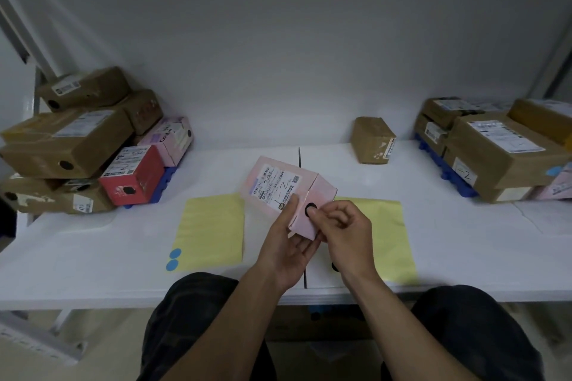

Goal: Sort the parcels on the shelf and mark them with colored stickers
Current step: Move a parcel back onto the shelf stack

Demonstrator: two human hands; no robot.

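Note:
A pink parcel (284, 185) with a white label marked "1-2" is tilted above the middle of the white shelf (464, 241). My left hand (284, 244) grips it from below, thumb on the label. My right hand (343, 226) has curled fingers, and one fingertip presses a black round sticker (310, 208) onto the parcel's end face. Under my hands lie two yellow sticker sheets: the left sheet (210, 232) carries two blue stickers (173, 260), the right sheet (390, 238) shows a black sticker (335, 267) beside my wrist.
A stack of parcels (74, 139), several with black stickers, fills the left side on a blue pallet, including a red box (133, 176). Another stack (495, 145) stands at the right on a blue pallet. A lone brown parcel (373, 139) sits at the back.

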